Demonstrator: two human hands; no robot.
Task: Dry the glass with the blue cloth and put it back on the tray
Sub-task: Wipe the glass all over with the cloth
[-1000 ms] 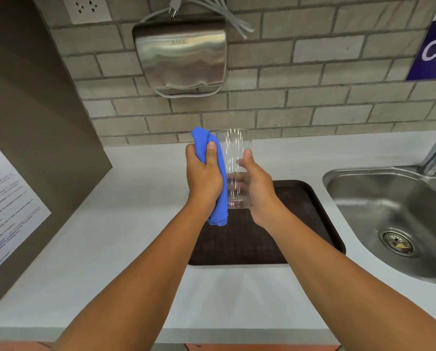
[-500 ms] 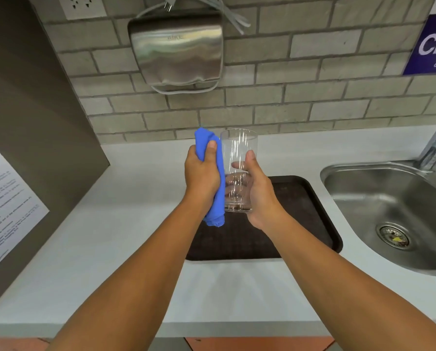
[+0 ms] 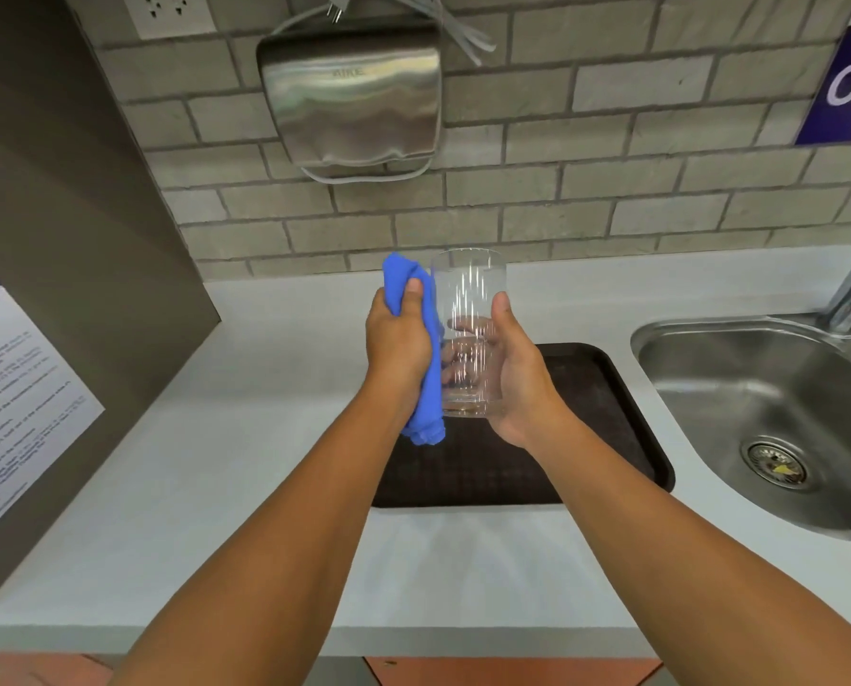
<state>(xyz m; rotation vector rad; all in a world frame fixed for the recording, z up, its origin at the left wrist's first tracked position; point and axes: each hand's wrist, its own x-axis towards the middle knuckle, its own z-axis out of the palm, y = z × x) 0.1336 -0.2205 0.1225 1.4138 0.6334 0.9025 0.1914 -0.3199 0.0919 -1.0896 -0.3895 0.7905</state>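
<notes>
Setting: white countertop (image 3: 245, 438) running along a grey brick wall (image 3: 611, 156); a steel hand dryer (image 3: 351, 96) is hanging at 12 o'clock, a steel sink (image 3: 769, 403) is sitting at 3 o'clock, a printed notice (image 3: 12, 403) is leaning at 9 o'clock.
Tray: dark tray (image 3: 606, 413) is lying on the counter at centre, directly below both hands, nothing standing on its visible part.
Glass: clear glass (image 3: 470, 309) is being held upright in the air above the tray, clear of it, mouth up.
Cloth: blue cloth (image 3: 426, 368) is being pressed flat against the glass's 9 o'clock side, one end bunching above the thumb, the other hanging below the palm.
Left hand: left hand (image 3: 396, 339) is curling closed round the cloth, thumb pointing toward 12 o'clock, forearm reaching in from 7 o'clock.
Right hand: right hand (image 3: 515, 373) is wrapping the glass's lower half from 3 o'clock, thumb lying up the near wall, fingers (image 3: 463, 358) showing through the glass on the far side (a firm, whole-hand grip).
Step in hand: drying the outer wall appears to be under way; returning the glass is not yet done.
Next move calls for: probably turning the glass against the cloth to reach the unwiped sides (whether the inside is dry cannot be told), then lowering it upright onto the tray.
</notes>
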